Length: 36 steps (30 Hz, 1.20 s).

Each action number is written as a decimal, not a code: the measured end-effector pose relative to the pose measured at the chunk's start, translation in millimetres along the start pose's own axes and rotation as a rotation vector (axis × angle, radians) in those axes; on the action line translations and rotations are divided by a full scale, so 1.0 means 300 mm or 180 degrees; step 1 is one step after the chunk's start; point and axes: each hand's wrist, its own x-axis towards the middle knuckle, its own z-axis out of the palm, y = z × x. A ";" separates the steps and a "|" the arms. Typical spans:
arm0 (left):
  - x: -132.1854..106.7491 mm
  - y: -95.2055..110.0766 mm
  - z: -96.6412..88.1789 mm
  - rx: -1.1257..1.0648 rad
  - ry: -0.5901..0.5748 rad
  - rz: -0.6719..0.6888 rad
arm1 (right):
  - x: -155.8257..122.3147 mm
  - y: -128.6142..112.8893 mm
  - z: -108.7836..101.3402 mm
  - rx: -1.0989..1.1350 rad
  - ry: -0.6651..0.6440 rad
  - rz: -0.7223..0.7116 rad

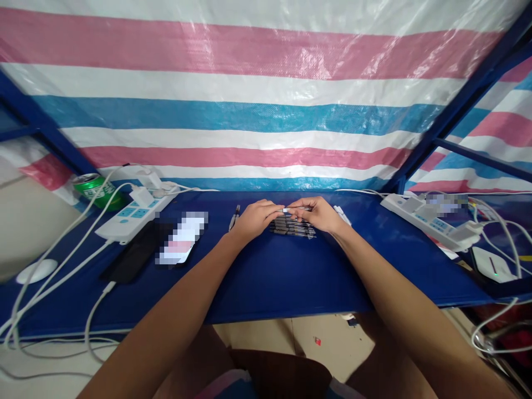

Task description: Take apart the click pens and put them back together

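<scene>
Near the back of the blue table, my left hand (261, 215) and my right hand (313, 213) are closed on a slim pen (286, 210), one at each end. Its pale middle part shows between my fingertips. Just below it lie several thin dark pens (293, 227) side by side in a row, partly covered by my right hand. Beside my left hand lies a dark pen (237, 211) with a lighter one against it. White pens or caps (342, 215) lie just right of my right hand.
White power strips stand at left (137, 213) and right (432, 221), with cables trailing over the table (286, 288). Left are a lit phone (185, 238), a dark phone (135, 252), a green can (97, 191) and a white mouse (37, 271). A striped sheet (257, 116) hangs behind.
</scene>
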 end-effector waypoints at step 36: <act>-0.014 -0.009 -0.023 0.0488 -0.0456 -0.0067 | 0.001 -0.009 -0.034 -0.0029 -0.0044 0.0028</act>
